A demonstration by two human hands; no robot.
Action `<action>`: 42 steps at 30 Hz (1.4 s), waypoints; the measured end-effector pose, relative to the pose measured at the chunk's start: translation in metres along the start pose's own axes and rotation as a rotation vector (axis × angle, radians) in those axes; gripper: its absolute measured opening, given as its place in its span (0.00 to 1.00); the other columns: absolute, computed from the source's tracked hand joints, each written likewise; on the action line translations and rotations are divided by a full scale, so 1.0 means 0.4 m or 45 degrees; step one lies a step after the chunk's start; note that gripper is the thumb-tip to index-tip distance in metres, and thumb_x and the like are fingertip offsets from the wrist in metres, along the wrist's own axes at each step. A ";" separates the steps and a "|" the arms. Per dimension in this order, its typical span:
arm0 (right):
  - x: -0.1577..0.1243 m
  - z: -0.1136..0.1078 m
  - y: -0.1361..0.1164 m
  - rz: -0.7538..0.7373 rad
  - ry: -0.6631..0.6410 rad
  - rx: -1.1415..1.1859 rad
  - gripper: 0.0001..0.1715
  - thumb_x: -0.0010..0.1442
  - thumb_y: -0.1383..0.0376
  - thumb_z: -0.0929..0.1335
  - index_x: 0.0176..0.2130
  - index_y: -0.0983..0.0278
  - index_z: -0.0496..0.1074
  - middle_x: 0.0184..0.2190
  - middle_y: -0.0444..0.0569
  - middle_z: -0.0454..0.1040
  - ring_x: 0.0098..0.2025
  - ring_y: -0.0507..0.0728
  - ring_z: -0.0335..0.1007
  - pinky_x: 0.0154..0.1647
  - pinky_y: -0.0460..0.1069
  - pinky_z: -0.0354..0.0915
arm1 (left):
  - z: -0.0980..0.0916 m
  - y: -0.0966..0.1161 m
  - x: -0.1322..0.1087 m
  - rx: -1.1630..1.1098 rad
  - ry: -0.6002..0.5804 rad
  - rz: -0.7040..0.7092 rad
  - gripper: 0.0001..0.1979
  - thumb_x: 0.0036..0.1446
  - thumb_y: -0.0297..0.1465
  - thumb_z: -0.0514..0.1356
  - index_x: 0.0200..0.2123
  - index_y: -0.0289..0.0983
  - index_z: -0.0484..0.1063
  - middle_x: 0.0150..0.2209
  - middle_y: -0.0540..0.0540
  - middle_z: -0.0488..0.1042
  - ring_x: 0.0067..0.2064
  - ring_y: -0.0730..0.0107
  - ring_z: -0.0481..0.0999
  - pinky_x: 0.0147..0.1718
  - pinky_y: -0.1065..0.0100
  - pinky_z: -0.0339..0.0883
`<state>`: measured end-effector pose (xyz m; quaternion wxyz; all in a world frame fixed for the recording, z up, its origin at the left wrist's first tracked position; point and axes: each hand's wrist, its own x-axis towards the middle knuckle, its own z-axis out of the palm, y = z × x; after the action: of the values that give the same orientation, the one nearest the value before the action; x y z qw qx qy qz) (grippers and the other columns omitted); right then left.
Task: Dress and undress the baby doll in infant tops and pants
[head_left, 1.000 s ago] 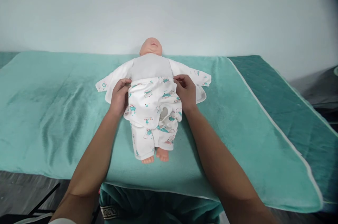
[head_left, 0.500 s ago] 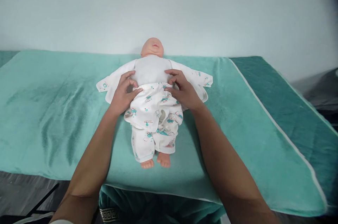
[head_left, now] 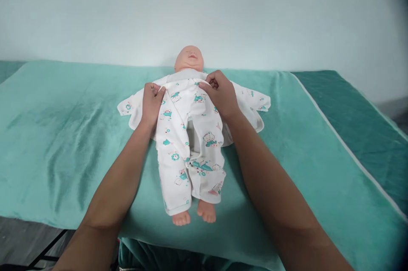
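Observation:
A baby doll [head_left: 188,59] lies on its back, head toward the wall and bare feet toward me. White printed baby pants [head_left: 174,152] cover its legs, their waistband drawn up over the chest. My left hand [head_left: 153,103] pinches the waistband at its left side, and my right hand [head_left: 221,94] pinches it at the right. Both hands are closed on the cloth. Beneath the doll's upper body a white baby jacket [head_left: 250,101] is spread, with its sleeves stretched out to both sides. Part of the jacket is hidden under my hands and the pants.
A light green plush cover [head_left: 79,135] lies over the table, wrinkled at the left. Darker green cloth [head_left: 347,109] shows at the right. Behind the far edge stands a pale wall [head_left: 204,11]. A black metal leg [head_left: 51,247] is at the lower left.
Both hands have moved up toward the doll's head, pulling the waistband from the belly to the chest. The bunched pant legs are now stretched straighter. The doll appears slightly nearer.

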<state>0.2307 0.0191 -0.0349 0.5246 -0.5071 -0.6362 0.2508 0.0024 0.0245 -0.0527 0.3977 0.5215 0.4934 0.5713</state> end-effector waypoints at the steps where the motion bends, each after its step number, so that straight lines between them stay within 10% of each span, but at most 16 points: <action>1: 0.000 -0.004 0.006 -0.011 -0.007 0.017 0.16 0.60 0.52 0.73 0.31 0.57 0.67 0.32 0.45 0.66 0.40 0.58 0.64 0.49 0.55 0.64 | 0.001 0.001 -0.002 0.014 -0.026 0.041 0.15 0.59 0.42 0.68 0.39 0.42 0.67 0.33 0.52 0.69 0.39 0.67 0.69 0.43 0.67 0.64; 9: 0.011 -0.034 0.040 -0.118 -0.251 0.111 0.22 0.62 0.46 0.70 0.27 0.58 0.69 0.59 0.47 0.73 0.67 0.63 0.61 0.71 0.60 0.52 | -0.025 0.028 0.017 0.374 -0.316 0.444 0.11 0.62 0.42 0.64 0.35 0.41 0.73 0.57 0.43 0.75 0.66 0.53 0.64 0.70 0.54 0.47; 13: 0.021 -0.027 0.040 -0.094 -0.222 0.051 0.19 0.63 0.49 0.70 0.29 0.59 0.69 0.53 0.48 0.77 0.63 0.63 0.67 0.65 0.59 0.58 | -0.024 0.044 0.048 0.495 -0.403 0.352 0.09 0.66 0.39 0.59 0.36 0.40 0.69 0.57 0.43 0.76 0.61 0.55 0.70 0.65 0.55 0.55; 18: 0.055 -0.015 0.052 -0.039 -0.061 -0.184 0.15 0.64 0.52 0.67 0.31 0.60 0.69 0.35 0.45 0.77 0.42 0.58 0.71 0.46 0.53 0.63 | -0.009 0.049 0.085 0.633 -0.191 0.191 0.10 0.66 0.34 0.57 0.31 0.41 0.64 0.30 0.51 0.71 0.35 0.66 0.69 0.40 0.65 0.61; 25: 0.113 0.000 0.083 0.021 0.062 -0.386 0.15 0.61 0.57 0.68 0.27 0.60 0.63 0.24 0.42 0.69 0.31 0.54 0.62 0.36 0.50 0.57 | 0.016 0.021 0.131 0.718 -0.079 0.145 0.09 0.65 0.31 0.58 0.30 0.40 0.65 0.30 0.51 0.70 0.35 0.67 0.68 0.39 0.66 0.59; 32: 0.101 0.014 0.098 -0.137 0.022 -0.155 0.09 0.62 0.57 0.68 0.39 0.58 0.75 0.39 0.46 0.80 0.42 0.57 0.75 0.46 0.53 0.68 | 0.016 0.018 0.129 1.038 -0.271 0.311 0.16 0.69 0.35 0.53 0.54 0.48 0.77 0.56 0.45 0.76 0.56 0.55 0.72 0.56 0.57 0.61; 42: 0.021 -0.021 0.085 -0.344 -0.204 -0.207 0.22 0.71 0.58 0.61 0.58 0.53 0.75 0.62 0.47 0.76 0.64 0.60 0.69 0.68 0.59 0.61 | -0.033 -0.012 0.083 1.213 -0.472 0.464 0.29 0.69 0.31 0.48 0.72 0.44 0.60 0.73 0.43 0.62 0.72 0.53 0.60 0.70 0.49 0.50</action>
<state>0.2519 0.0374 -0.0579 0.4583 -0.4363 -0.7564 0.1654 -0.0156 0.0557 -0.0504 0.0921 0.8132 0.5210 0.2424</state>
